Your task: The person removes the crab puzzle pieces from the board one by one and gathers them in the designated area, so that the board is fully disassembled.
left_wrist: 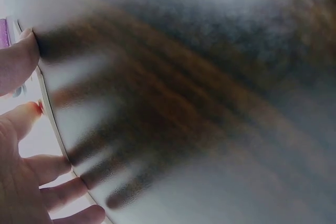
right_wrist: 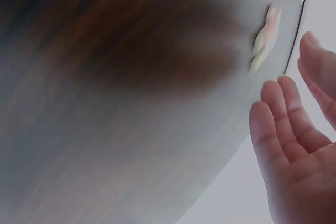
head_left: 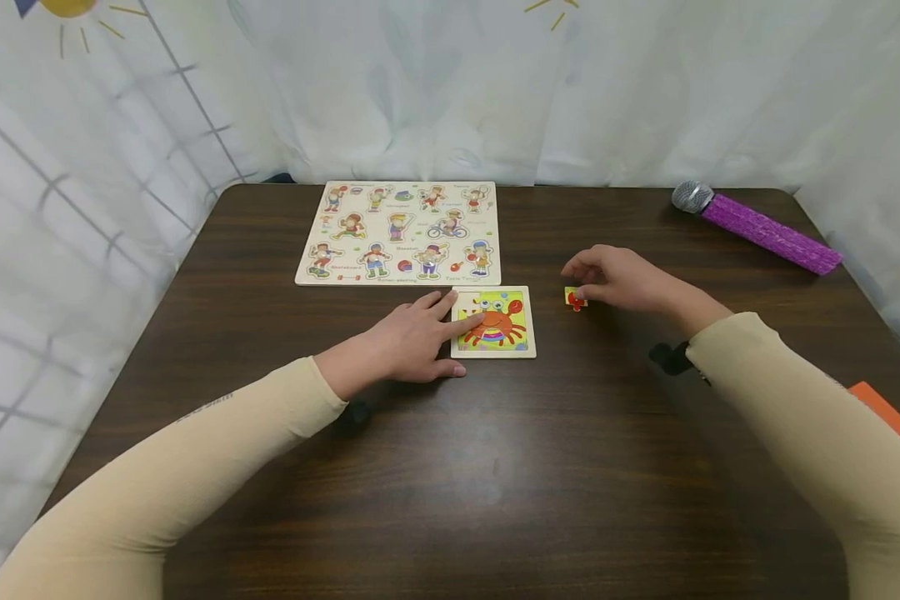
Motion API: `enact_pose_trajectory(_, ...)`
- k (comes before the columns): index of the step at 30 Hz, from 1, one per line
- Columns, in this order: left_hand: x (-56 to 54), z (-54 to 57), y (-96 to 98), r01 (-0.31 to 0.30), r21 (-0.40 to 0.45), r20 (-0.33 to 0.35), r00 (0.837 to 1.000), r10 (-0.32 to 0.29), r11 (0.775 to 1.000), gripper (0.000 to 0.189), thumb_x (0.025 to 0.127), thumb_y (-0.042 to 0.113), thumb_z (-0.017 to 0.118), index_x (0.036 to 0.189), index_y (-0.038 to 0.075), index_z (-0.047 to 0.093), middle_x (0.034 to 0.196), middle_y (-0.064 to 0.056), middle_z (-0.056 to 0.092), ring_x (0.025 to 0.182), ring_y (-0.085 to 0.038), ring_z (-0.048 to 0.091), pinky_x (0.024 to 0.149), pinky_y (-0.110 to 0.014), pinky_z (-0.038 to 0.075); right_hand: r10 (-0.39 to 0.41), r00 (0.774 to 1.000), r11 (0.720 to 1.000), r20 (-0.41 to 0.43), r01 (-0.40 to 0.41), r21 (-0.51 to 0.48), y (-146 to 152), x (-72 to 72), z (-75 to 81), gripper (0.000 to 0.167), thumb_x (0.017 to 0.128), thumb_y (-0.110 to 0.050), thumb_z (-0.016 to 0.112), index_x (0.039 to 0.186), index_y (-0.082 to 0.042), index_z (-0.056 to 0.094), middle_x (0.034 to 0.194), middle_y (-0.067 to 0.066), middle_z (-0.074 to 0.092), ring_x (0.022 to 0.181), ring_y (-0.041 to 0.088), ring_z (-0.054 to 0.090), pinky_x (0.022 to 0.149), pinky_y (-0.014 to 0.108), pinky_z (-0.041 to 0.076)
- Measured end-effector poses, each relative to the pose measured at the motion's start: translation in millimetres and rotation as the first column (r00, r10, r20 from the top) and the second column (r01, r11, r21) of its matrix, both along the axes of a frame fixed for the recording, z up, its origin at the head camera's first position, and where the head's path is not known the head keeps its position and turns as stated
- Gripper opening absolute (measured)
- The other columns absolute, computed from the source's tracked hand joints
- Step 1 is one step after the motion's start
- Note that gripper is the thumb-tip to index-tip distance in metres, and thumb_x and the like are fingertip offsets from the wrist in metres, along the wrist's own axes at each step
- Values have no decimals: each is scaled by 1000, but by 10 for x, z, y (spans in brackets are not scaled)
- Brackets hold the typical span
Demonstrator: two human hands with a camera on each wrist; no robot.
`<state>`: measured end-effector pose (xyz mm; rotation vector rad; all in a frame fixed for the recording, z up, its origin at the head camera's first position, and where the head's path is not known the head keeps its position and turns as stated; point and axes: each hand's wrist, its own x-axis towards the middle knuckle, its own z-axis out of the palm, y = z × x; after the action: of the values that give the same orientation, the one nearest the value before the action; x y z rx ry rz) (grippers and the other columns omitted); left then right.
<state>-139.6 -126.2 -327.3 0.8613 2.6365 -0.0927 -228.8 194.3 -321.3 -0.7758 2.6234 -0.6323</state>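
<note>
A small square crab puzzle (head_left: 520, 333) with a pale wooden frame lies on the dark table. Its upper left section shows bare wood. My left hand (head_left: 420, 340) rests on its left part with fingers spread, the index finger lying across the crab picture; the left wrist view also shows these fingers (left_wrist: 50, 169) extended. To the right lies a loose yellow and red puzzle piece (head_left: 572, 293). My right hand (head_left: 626, 279) hovers beside it, fingers loosely bent. In the right wrist view the piece (right_wrist: 268, 38) sits on the table, apart from the hand (right_wrist: 304, 145).
A larger wooden puzzle board (head_left: 371, 250) with sports figures lies behind the crab puzzle. A purple microphone (head_left: 768, 229) with a silver head lies at the back right. An orange flat object (head_left: 881, 408) is at the right edge. White curtains hang around the brown table (head_left: 450, 500).
</note>
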Motion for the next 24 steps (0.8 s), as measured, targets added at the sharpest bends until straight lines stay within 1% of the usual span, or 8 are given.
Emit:
enact_pose_trajectory(5, -6, -8, -3, 8, 17, -11, 1000, -8, 1000, 79, 97, 58, 60, 163, 35, 24, 169, -24, 20, 154, -43, 25, 114, -58, 39, 65, 997, 998, -49, -65, -5, -270, 58, -39, 29, 97, -10, 70, 126, -3, 68, 122, 17, 64, 109, 32, 61, 97, 51, 52)
enact_pose_trajectory(10, -10, -9, 5, 14, -1, -7, 1000, -14, 1000, 76, 98, 58, 59, 163, 38, 24, 169, -24, 20, 154, -44, 25, 114, -57, 40, 142, 988, 989, -66, -143, -22, -586, 99, -76, 28, 96, -11, 72, 123, -5, 70, 116, 14, 63, 105, 29, 60, 94, 46, 52)
enact_pose_trajectory(12, -10, -2, 10, 14, -11, -4, 1000, -14, 1000, 76, 98, 58, 59, 162, 38, 25, 169, -24, 19, 154, -44, 25, 114, -58, 40, 159, 985, 987, -65, -161, -20, -701, 105, -78, 28, 96, -12, 72, 123, -6, 71, 117, 13, 63, 104, 28, 59, 94, 45, 52)
enact_pose_trajectory(15, -3, 4, 15, 21, -15, -3, 1000, -21, 1000, 76, 98, 58, 59, 162, 37, 26, 169, -25, 18, 154, -45, 25, 113, -58, 41, 194, 979, 981, -67, -195, -6, -847, 101, -78, 30, 95, -12, 72, 125, -7, 71, 118, 13, 63, 105, 28, 57, 97, 45, 51)
enact_pose_trajectory(19, 6, 5, 20, 24, -14, -5, 1000, -24, 1000, 75, 98, 58, 59, 162, 36, 27, 169, -25, 18, 154, -44, 25, 112, -57, 43, 234, 969, 972, -75, -232, 36, -974, 82, -92, 31, 95, -13, 73, 126, -11, 72, 121, 14, 63, 110, 29, 55, 100, 44, 49)
enact_pose_trajectory(24, 10, 9, 21, 29, -11, -15, 999, -29, 1000, 74, 98, 57, 59, 162, 37, 27, 168, -25, 20, 154, -43, 26, 110, -56, 44, 270, 959, 961, -88, -263, 83, -1046, 72, -113, 30, 95, -16, 73, 125, -14, 73, 120, 16, 62, 106, 30, 53, 95, 43, 48)
